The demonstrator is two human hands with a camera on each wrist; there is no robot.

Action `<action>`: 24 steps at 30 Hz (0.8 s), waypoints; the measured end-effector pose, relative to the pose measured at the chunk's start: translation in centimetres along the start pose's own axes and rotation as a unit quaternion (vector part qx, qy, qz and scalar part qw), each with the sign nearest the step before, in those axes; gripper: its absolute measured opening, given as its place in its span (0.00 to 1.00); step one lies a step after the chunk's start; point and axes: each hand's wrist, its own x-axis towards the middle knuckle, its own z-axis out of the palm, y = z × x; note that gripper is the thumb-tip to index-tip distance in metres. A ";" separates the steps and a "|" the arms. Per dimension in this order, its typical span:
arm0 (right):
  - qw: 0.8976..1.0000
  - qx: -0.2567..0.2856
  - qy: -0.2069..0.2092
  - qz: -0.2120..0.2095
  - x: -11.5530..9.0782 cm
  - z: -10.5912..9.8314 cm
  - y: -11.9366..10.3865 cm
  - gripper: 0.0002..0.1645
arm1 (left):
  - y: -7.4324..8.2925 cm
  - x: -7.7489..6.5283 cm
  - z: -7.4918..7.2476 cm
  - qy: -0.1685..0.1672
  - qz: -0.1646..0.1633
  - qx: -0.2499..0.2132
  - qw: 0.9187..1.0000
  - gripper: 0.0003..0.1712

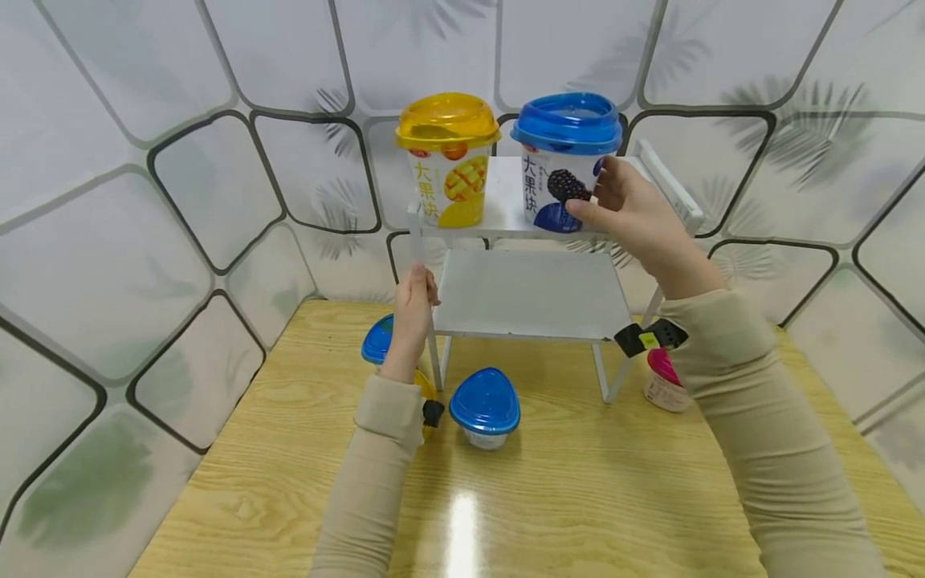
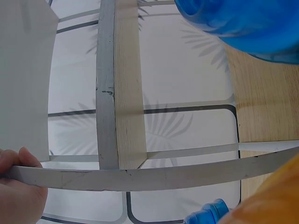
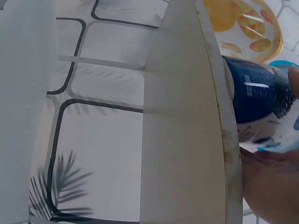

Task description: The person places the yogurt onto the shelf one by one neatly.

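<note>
In the head view, a white two-tier metal shelf (image 1: 535, 293) stands on a wooden table. My right hand (image 1: 639, 217) holds a yogurt cup (image 1: 540, 181) with a blue lid and a blackberry picture, thumb on its front and fingers at its right side. This cup is upright at the top tier's front edge; the right wrist view shows its blue base (image 3: 254, 88) over that edge. Left of it, on the same tier, stands a yellow-lidded yogurt cup (image 1: 448, 181) with mango pictures. Lower down, my left hand (image 1: 412, 309) grips the shelf's left side bar (image 2: 107, 179).
On the table, a blue-lidded cup (image 1: 486, 405) stands before the shelf. Another blue lid (image 1: 377, 341) and a yellow one (image 1: 426, 385) show partly behind my left forearm. A pink-lidded cup (image 1: 665, 385) is at the right, partly behind my sleeve. Patterned walls (image 1: 289, 177) enclose the table.
</note>
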 end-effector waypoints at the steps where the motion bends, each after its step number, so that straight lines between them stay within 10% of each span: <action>1: 1.000 -0.001 0.013 0.005 0.0 0.2 0.0 0.45 | 0.0 0.0 0.0 0.001 0.000 0.000 1.000 0.22; 10: 0.989 -0.058 0.122 0.054 0.2 2.0 -0.2 0.48 | 0.2 -0.1 0.0 -0.002 -0.012 -0.008 1.000 0.22; 24: 0.989 -0.026 0.144 0.015 0.1 1.9 -0.1 0.37 | 2.5 -0.9 0.2 -0.007 -0.020 -0.005 1.000 0.21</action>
